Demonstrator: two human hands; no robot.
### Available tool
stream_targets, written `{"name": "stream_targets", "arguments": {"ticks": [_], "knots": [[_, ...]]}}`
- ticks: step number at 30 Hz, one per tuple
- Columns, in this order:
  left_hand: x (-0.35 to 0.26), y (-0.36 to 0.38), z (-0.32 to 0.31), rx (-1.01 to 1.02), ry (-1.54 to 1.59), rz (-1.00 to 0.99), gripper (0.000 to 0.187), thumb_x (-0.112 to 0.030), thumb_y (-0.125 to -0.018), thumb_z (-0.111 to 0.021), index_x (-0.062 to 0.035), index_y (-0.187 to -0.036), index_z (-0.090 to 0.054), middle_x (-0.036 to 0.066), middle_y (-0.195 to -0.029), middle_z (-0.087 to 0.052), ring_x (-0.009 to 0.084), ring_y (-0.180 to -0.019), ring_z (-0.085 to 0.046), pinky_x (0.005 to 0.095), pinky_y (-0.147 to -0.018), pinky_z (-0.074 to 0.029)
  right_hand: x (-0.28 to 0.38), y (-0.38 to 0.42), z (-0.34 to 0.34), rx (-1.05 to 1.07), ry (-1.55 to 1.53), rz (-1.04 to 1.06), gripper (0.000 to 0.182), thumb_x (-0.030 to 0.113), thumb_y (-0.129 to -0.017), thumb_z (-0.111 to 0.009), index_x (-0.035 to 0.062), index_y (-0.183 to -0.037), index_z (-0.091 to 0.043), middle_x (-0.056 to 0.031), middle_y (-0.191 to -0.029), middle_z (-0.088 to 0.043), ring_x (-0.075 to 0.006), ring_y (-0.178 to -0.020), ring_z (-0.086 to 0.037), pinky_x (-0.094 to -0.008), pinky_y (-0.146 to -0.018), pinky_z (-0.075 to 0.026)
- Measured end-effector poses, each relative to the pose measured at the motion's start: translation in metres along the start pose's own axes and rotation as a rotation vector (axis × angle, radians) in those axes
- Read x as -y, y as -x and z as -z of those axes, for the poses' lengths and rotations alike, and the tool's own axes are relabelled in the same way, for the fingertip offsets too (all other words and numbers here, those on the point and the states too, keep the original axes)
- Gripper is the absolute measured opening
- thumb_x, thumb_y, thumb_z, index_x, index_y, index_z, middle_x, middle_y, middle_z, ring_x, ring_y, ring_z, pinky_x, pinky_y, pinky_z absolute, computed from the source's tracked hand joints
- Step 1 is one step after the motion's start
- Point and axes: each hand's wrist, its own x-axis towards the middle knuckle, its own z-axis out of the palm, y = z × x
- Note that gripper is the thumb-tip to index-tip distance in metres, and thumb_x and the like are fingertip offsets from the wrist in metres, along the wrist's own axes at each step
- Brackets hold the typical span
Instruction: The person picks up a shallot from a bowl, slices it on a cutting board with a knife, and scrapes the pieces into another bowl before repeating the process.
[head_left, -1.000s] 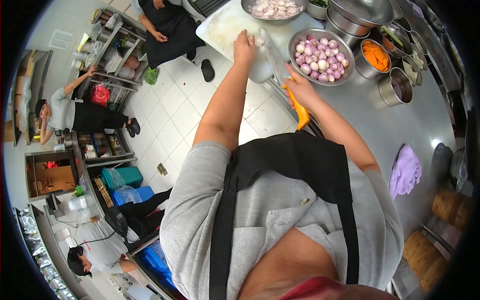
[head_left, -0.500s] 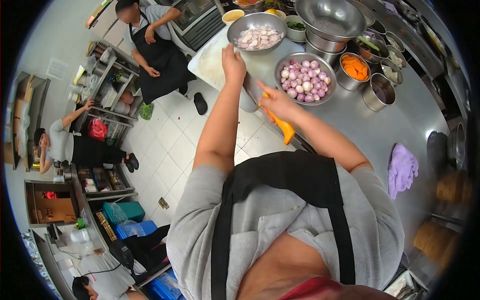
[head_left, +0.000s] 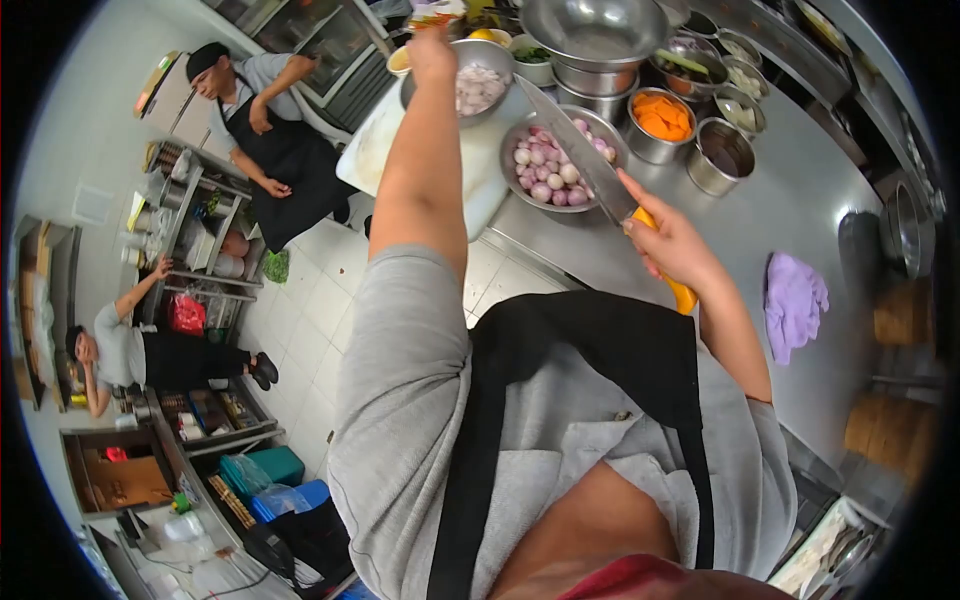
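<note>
In my right hand (head_left: 668,235) is a kitchen knife (head_left: 582,158) with a yellow handle, my fingers wrapped round it. Its wide blade points up and left, across a metal bowl (head_left: 511,181) of peeled shallots (head_left: 548,170). My left hand (head_left: 432,58) reaches over the left side of another metal bowl (head_left: 408,98), which holds sliced shallots (head_left: 481,90). From here the left fingers are blurred and hidden behind the back of the hand. A white cutting board (head_left: 372,150) lies below that bowl, partly covered by my left forearm.
Stacked metal bowls (head_left: 594,35) stand behind the shallots. To the right are a pot of sliced carrots (head_left: 663,117) and a pot of dark liquid (head_left: 722,155). Purple gloves (head_left: 795,305) lie on the steel counter (head_left: 700,240). Two people (head_left: 290,160) are at the left.
My left hand has gone from beside the blade up over the sliced-shallot bowl. My right hand has moved the knife right, off the board's edge to over the whole shallots.
</note>
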Motion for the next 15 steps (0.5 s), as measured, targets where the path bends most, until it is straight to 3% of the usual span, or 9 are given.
{"name": "stream_targets", "arguments": {"ticks": [1, 3, 5, 6, 7, 9, 10, 14, 15], "knots": [[-0.010, 0.005, 0.005, -0.198, 0.049, -0.051, 0.018, -0.017, -0.087, -0.051, -0.0044, -0.091, -0.063, 0.023, -0.097, -0.061, 0.0406, -0.087, -0.059, 0.0479, -0.073, -0.048, -0.002, 0.008, 0.006, -0.026, 0.035, -0.038, 0.059, 0.013, -0.090, -0.048, 0.0256, -0.144, -0.030, 0.0024, -0.061, -0.042, -0.0055, -0.040, -0.041, -0.0220, -0.039, -0.035], [0.005, -0.001, -0.007, 0.108, -0.030, 0.005, 0.023, -0.016, -0.085, -0.051, -0.0089, -0.103, -0.063, 0.020, -0.116, -0.057, 0.0381, -0.099, -0.058, 0.0506, -0.084, -0.045, -0.019, 0.011, 0.018, -0.032, 0.106, -0.130, 0.057, 0.012, -0.089, -0.049, 0.0257, -0.143, -0.034, -0.0016, -0.069, -0.048, -0.0099, -0.050, -0.049, -0.0246, -0.047, -0.042], [0.006, 0.000, -0.015, 0.651, -0.530, -0.008, 0.031, -0.016, -0.083, -0.052, -0.0167, -0.112, -0.062, 0.011, -0.131, -0.050, 0.0323, -0.117, -0.050, 0.0549, -0.098, -0.033, -0.057, 0.005, 0.023, -0.322, 0.741, 0.321, 0.053, 0.013, -0.086, -0.053, 0.0303, -0.135, -0.045, -0.0091, -0.076, -0.055, -0.0230, -0.064, -0.059, -0.0335, -0.060, -0.048], [-0.036, 0.025, 0.021, 0.478, -0.667, -0.100, 0.037, -0.016, -0.081, -0.054, -0.0222, -0.117, -0.062, 0.004, -0.139, -0.044, 0.0277, -0.127, -0.041, 0.0574, -0.106, -0.020, -0.051, 0.010, 0.024, -0.328, 0.744, 0.313, 0.053, 0.013, -0.086, -0.053, 0.0303, -0.135, -0.045, -0.0091, -0.076, -0.055, -0.0230, -0.064, -0.059, -0.0335, -0.060, -0.048], [-0.039, 0.029, 0.017, 0.483, -0.664, -0.104, 0.037, -0.016, -0.081, -0.054, -0.0222, -0.117, -0.062, 0.004, -0.139, -0.044, 0.0277, -0.127, -0.041, 0.0574, -0.106, -0.020, -0.039, 0.013, 0.020, -0.326, 0.810, 0.193, 0.050, 0.014, -0.085, -0.055, 0.0307, -0.132, -0.049, -0.0112, -0.081, -0.055, -0.0268, -0.072, -0.060, -0.0362, -0.066, -0.048], [-0.040, 0.033, 0.011, 0.235, -0.324, -0.276, 0.035, -0.015, -0.080, -0.053, -0.0219, -0.112, -0.063, 0.004, -0.134, -0.049, 0.0270, -0.123, -0.045, 0.0582, -0.104, -0.020, -0.035, 0.013, 0.018, -0.322, 0.869, 0.075, 0.048, 0.015, -0.083, -0.057, 0.0311, -0.128, -0.052, -0.0133, -0.086, -0.056, -0.0307, -0.081, -0.060, -0.0390, -0.073, -0.048], [-0.053, 0.042, 0.020, 0.182, -0.143, -0.361, 0.035, -0.007, -0.074, -0.054, -0.0174, -0.106, -0.065, 0.006, -0.124, -0.057, 0.0267, -0.114, -0.051, 0.0527, -0.101, -0.031, -0.039, 0.011, 0.017, -0.355, 0.881, 0.142, 0.049, 0.015, -0.083, -0.058, 0.0309, -0.128, -0.052, -0.0118, -0.083, -0.054, -0.0296, -0.079, -0.059, -0.0387, -0.071, -0.048], [-0.104, 0.101, 0.049, 0.330, 0.250, -0.801, 0.038, 0.004, -0.064, -0.057, -0.0090, -0.098, -0.066, 0.009, -0.113, -0.062, 0.0273, -0.101, -0.058, 0.0369, -0.089, -0.045, -0.039, 0.003, 0.016, -0.360, 0.898, 0.218, 0.050, 0.014, -0.082, -0.060, 0.0309, -0.128, -0.053, -0.0111, -0.081, -0.052, -0.0291, -0.076, -0.059, -0.0387, -0.070, -0.047], [-0.117, 0.119, 0.062, 0.447, 0.286, -0.923, 0.049, 0.003, -0.066, -0.054, -0.0122, -0.112, -0.061, 0.008, -0.116, -0.059, 0.0260, -0.113, -0.053, 0.0425, -0.097, -0.041, -0.038, 0.001, 0.016, -0.353, 0.897, 0.229, 0.050, 0.014, -0.082, -0.060, 0.0309, -0.128, -0.053, -0.0111, -0.081, -0.052, -0.0291, -0.076, -0.059, -0.0387, -0.070, -0.047]]}}
